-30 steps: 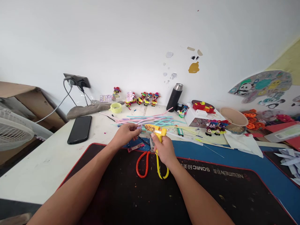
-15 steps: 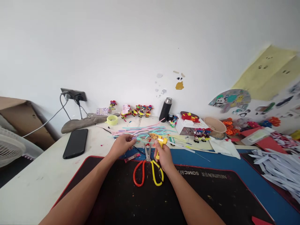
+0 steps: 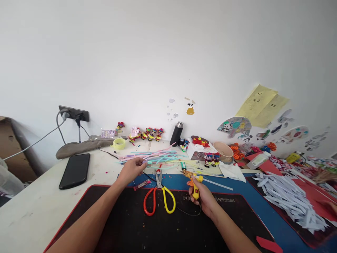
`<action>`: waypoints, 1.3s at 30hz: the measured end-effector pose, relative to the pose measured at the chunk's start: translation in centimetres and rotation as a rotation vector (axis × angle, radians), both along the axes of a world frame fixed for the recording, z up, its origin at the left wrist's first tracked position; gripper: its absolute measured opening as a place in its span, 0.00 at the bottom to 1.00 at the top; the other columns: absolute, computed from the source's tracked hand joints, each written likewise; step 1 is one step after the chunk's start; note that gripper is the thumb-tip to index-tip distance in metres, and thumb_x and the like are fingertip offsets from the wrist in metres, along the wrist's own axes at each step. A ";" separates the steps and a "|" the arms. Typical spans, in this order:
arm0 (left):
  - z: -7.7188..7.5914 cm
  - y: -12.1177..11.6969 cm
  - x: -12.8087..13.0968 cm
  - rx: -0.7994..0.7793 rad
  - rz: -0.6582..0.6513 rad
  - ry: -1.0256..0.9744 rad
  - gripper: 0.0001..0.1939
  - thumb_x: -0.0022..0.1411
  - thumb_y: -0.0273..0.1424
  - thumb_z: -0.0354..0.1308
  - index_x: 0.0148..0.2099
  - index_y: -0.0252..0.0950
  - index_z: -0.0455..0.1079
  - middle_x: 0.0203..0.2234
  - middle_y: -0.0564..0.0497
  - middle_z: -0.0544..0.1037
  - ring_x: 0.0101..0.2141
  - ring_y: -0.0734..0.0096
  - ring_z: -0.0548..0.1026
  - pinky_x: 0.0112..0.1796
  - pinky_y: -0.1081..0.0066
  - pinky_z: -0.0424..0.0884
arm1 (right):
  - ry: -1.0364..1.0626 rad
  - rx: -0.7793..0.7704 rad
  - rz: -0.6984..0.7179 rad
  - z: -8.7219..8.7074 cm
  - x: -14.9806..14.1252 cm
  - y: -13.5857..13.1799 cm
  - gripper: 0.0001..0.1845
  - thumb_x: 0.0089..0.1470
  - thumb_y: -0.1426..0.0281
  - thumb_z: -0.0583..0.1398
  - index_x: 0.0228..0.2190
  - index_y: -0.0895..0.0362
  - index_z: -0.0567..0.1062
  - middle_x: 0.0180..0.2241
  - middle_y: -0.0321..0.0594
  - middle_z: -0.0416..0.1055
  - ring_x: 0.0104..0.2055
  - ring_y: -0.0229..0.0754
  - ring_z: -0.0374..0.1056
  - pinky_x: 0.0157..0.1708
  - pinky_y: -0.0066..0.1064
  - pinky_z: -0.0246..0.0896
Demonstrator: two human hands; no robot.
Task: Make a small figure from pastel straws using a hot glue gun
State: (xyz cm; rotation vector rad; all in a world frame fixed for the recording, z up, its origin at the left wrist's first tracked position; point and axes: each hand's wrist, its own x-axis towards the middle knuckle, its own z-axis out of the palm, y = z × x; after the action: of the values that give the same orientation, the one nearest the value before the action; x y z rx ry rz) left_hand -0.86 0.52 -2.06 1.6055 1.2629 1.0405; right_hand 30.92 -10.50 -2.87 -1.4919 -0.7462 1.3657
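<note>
My right hand [image 3: 206,202] is wrapped round the handle of a yellow hot glue gun [image 3: 196,189], its nozzle tilted up to the left. My left hand [image 3: 131,171] pinches a small lilac and teal fuzzy piece [image 3: 146,163], perhaps bent pipe cleaner; its shape is too small to make out. Just behind that hand lies a heap of pastel pipe cleaners [image 3: 163,154]. Between my hands, scissors [image 3: 159,182] with one red and one yellow handle lie with parted blades on the black mat [image 3: 126,225]. A small pink-labelled tube [image 3: 142,185] sits beside them.
A black phone [image 3: 75,171] and a yellow tape roll [image 3: 119,143] lie leftward. Small figures [image 3: 152,134], a black flask [image 3: 176,134] and a white box [image 3: 196,151] stand along the wall. White paper strips [image 3: 286,200] are piled rightward; another person's hand [image 3: 331,206] shows at the edge.
My right hand has carried the glue gun right and toward me, away from my left hand. The left hand still pinches the small piece. The view has shifted rightward.
</note>
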 end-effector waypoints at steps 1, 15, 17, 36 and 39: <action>0.0 0.0 0.0 0.005 -0.006 0.003 0.22 0.53 0.52 0.61 0.34 0.37 0.74 0.23 0.52 0.78 0.23 0.61 0.78 0.26 0.67 0.70 | 0.010 -0.023 0.004 0.1 0.3 -0.2 0.25 0.64 0.48 0.58 0.38 0.59 0.74 0.21 0.35 0.70 0.15 0.33 0.64 0.11 0.20 0.42; -0.3 0.0 0.0 0.020 -0.020 -0.017 0.20 0.54 0.51 0.62 0.34 0.38 0.74 0.22 0.53 0.77 0.23 0.61 0.78 0.26 0.67 0.71 | -0.269 -0.185 0.184 0.2 2.5 -1.3 0.32 0.66 0.44 0.52 0.38 0.60 0.76 0.24 0.45 0.77 0.18 0.39 0.73 0.10 0.20 0.45; -0.2 -0.1 0.0 0.026 -0.022 -0.014 0.20 0.54 0.51 0.61 0.34 0.38 0.73 0.22 0.52 0.77 0.22 0.61 0.77 0.27 0.67 0.71 | -0.419 -0.179 0.211 0.1 3.0 -1.9 0.32 0.66 0.43 0.52 0.32 0.58 0.74 0.20 0.44 0.75 0.16 0.40 0.71 0.10 0.22 0.43; 0.4 -0.7 0.8 -0.078 -0.113 -0.098 0.18 0.54 0.47 0.63 0.34 0.36 0.73 0.19 0.55 0.74 0.20 0.68 0.73 0.24 0.70 0.69 | -0.774 0.487 0.419 -0.1 -9.9 4.2 0.18 0.62 0.59 0.61 0.49 0.55 0.77 0.24 0.31 0.67 0.26 0.40 0.64 0.29 0.30 0.55; 0.2 -0.5 0.7 -0.118 -0.107 -0.149 0.18 0.52 0.46 0.65 0.35 0.35 0.74 0.21 0.55 0.75 0.20 0.68 0.73 0.23 0.70 0.70 | -0.700 0.544 0.381 -0.3 -11.8 6.3 0.23 0.61 0.59 0.63 0.55 0.54 0.74 0.24 0.29 0.66 0.27 0.40 0.64 0.31 0.30 0.57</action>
State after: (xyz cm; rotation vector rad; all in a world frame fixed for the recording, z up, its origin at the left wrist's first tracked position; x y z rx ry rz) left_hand -0.16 -0.01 -1.87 1.4623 1.1059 0.9814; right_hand 19.07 -4.20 -3.14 -1.4038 -1.7592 0.7585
